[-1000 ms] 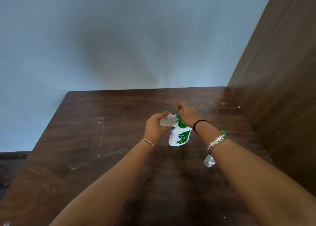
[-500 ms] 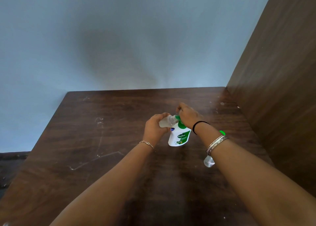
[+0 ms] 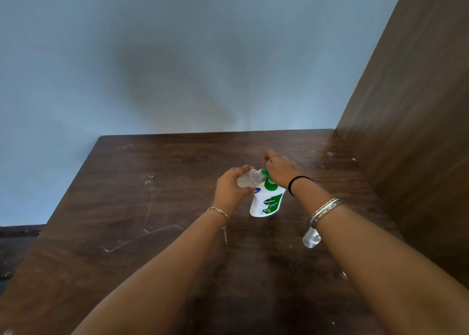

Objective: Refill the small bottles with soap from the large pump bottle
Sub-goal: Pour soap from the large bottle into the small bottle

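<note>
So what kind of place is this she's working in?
Probably a plain room at home, though that is a guess. A scratched dark wooden table sits against a bare pale blue wall, with a wood-grain panel on the right. Only household soap bottles are on it.

Both forearms reach forward and converge at the large pump bottle (image 3: 266, 202). Left hand (image 3: 232, 188): just left of the bottle's top, fingers curled round a small clear bottle (image 3: 247, 179) held tilted, its mouth toward the pump. Thin chain bracelet on the left wrist. Right hand (image 3: 280, 169): over the bottle's top, palm down, fingers bent on the green pump head; the exact contact is hidden. Black band and metal bangles on the right wrist.
</note>
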### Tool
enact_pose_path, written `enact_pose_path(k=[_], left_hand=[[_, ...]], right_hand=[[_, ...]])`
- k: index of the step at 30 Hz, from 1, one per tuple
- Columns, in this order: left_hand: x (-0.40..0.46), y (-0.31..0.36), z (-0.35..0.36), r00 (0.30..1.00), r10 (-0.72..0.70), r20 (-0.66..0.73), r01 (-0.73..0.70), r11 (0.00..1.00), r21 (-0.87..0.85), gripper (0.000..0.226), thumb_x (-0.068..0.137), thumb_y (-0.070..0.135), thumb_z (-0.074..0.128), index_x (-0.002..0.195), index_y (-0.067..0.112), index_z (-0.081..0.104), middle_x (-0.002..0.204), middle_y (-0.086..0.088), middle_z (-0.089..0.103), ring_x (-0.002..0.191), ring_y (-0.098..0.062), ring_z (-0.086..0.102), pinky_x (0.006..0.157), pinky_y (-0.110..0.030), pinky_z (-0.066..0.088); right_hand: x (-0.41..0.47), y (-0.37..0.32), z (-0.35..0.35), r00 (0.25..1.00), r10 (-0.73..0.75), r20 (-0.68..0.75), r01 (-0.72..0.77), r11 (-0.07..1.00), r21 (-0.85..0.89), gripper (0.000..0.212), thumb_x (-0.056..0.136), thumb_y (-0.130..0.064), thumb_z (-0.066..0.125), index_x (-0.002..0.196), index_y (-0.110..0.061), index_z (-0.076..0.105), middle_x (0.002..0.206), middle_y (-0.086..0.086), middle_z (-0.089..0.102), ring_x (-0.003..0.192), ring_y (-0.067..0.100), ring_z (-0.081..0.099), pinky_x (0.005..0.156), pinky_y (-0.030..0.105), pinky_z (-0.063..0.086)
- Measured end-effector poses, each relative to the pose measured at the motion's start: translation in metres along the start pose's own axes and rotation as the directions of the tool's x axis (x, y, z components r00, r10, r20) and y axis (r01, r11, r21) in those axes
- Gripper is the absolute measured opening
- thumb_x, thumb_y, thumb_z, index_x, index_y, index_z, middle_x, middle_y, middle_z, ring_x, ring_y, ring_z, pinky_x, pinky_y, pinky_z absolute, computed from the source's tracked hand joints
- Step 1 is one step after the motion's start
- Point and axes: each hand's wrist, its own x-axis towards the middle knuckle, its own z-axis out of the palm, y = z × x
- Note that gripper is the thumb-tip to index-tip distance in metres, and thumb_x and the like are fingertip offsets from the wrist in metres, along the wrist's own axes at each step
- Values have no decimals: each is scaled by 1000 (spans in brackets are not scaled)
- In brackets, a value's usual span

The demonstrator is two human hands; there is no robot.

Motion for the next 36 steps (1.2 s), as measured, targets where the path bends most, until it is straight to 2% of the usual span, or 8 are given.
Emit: enact_pose_path(k=[6,11,15,22,25,28,31,36], left_hand=[[2,-3,-1,1000,-3,-2,3,1000,5,47,65,9,78,110,13,64,108,-5,65,94,-14,58,76,-12,36],[-1,-2,0,1000,-8,7,8,1000,-20,47,66,8,77,110,14,64,107,-5,65,92,-11,55,77,-15,37],[1,0,0,1000,1,5,-1,1000,-24,47,66,8,77,110,13,64,107,-4,65,91,-9,55,69,-6,37],[0,-6,1,1000,-19,0,19,1000,-25,47,66,9,77,111,15,64,107,-4,65,93,-11,56,75,-11,36],[1,-4,0,1000,0,5,0,999,-39,48,64,8,78,110,15,64,106,-4,65,91,-10,56,69,-5,39],[2,-5,0,1000,-1,-1,1,999,-51,49,64,6,78,110,14,64,108,-5,65,92,-9,56,70,0,38],[2,-9,1,1000,-14,3,14,1000,-22,50,65,7,77,112,14,63,109,-4,65,93,-10,55,74,-9,39],[0,-8,2,1000,-19,-1,19,998,-58,50,65,8,78,113,13,63,110,-5,65,96,-14,58,84,-21,43]], right_hand=[[0,1,6,1000,-1,-16,2,999,52,23,90,-16,30,94,-23,51,114,12,60,97,32,55,93,43,43],[-1,1,3,1000,0,-29,0,1000,-6,27,91,-16,30,103,-22,53,116,11,60,100,32,55,89,40,40],[1,2,3,999,-2,-40,3,999,34,27,90,-16,30,101,-22,53,116,11,59,101,33,55,93,43,42],[0,4,6,999,-12,-33,12,1000,2,26,91,-16,29,102,-21,53,114,11,60,97,32,55,88,40,41],[2,3,1,999,-39,-30,38,999,-31,27,91,-16,29,106,-21,52,117,9,59,102,31,54,91,41,40],[2,3,2,999,-25,-39,26,999,25,27,91,-17,29,102,-21,53,116,10,60,102,33,55,94,43,41],[1,4,9,999,-16,-50,20,997,74,25,89,-16,29,96,-20,53,110,11,62,95,33,56,93,46,44],[0,4,3,1000,-22,-21,22,999,35,27,91,-18,28,102,-21,52,112,9,60,98,32,56,95,47,42]])
